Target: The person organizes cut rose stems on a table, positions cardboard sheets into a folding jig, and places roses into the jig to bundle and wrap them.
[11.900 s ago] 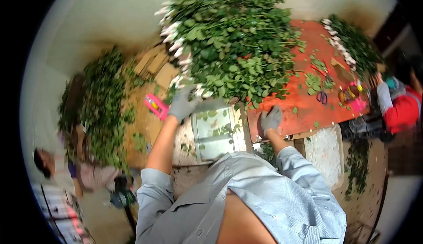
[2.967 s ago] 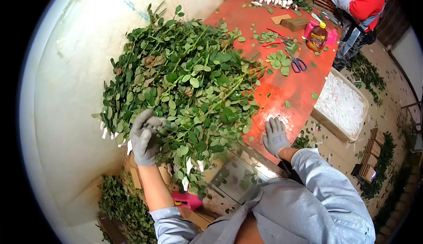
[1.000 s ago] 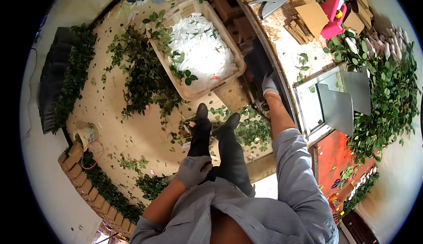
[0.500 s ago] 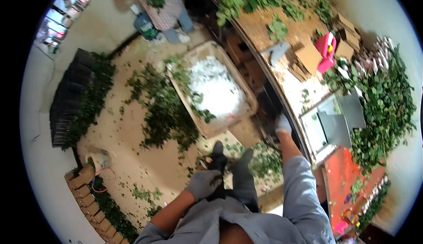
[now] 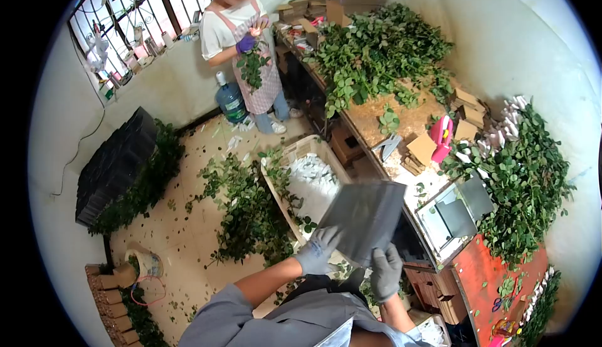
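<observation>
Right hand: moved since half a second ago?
Yes. Against the wooden bench, the right hand has drawn back from its edge toward the wearer's shirt, now holding a dark flat piece.

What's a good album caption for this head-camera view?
Gloved left hand and right hand hold a flat dark object near a basket of white pieces.

Just beyond the left hand [image 5: 318, 251] stands a pale crate [image 5: 302, 151] holding white pieces [image 5: 313, 173]. Well past it, a blue water jug [image 5: 232, 104] stands on the floor near a person [image 5: 262, 96] in a checked apron, with a barred window [image 5: 138, 8] behind. Far to that hand's left are black containers [image 5: 116, 165]; a bucket [image 5: 149, 264] stands nearer. Beyond the right hand [image 5: 384, 273], a pink plastic holder [image 5: 443, 135] and cardboard pieces [image 5: 421, 149] lie on the brown surface [image 5: 415, 119].
</observation>
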`<state>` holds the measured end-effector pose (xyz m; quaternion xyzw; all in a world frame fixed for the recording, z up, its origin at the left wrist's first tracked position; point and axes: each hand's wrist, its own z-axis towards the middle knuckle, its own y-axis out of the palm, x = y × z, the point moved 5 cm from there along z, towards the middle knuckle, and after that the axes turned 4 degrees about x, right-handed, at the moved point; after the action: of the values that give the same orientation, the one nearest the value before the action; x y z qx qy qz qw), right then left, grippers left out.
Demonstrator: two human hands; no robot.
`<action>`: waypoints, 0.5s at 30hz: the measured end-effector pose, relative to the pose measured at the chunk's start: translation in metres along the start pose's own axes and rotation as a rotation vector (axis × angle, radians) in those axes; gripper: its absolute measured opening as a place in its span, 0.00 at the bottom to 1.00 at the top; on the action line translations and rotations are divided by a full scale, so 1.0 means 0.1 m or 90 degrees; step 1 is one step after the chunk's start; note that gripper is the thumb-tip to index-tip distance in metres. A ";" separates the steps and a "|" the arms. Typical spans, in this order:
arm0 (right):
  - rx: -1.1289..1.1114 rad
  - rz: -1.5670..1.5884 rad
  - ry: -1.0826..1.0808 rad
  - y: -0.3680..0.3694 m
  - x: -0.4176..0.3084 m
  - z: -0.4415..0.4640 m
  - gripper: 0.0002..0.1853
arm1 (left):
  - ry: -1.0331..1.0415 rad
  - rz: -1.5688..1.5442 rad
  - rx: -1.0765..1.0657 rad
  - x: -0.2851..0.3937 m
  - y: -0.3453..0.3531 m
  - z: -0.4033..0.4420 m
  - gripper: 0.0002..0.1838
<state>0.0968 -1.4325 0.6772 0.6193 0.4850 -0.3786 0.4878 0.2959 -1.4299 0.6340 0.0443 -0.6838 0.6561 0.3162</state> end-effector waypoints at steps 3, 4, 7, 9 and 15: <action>0.039 0.218 -0.007 0.01 -0.56 -0.19 0.13 | 0.031 -0.087 0.156 0.21 0.10 0.21 0.48; 0.036 0.180 -0.038 -0.11 -0.62 -0.23 0.14 | 0.054 -0.154 0.161 0.31 0.09 0.32 0.42; 0.062 0.159 -0.268 -0.26 -1.02 -0.50 0.27 | 0.126 -0.242 0.153 0.74 -0.12 0.53 0.34; 0.272 -0.211 -0.434 -0.69 -1.19 -0.72 0.48 | 0.238 -0.271 0.093 0.92 -0.02 0.62 0.35; 0.128 -0.741 -0.459 -1.38 -1.69 -1.34 0.35 | 0.315 -0.261 -0.189 1.32 -0.16 0.54 0.25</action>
<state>-0.0784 -1.3338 0.8351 0.1362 0.5088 -0.8038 0.2765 0.1778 -1.4354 0.7157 -0.0260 -0.6513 0.4634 0.6003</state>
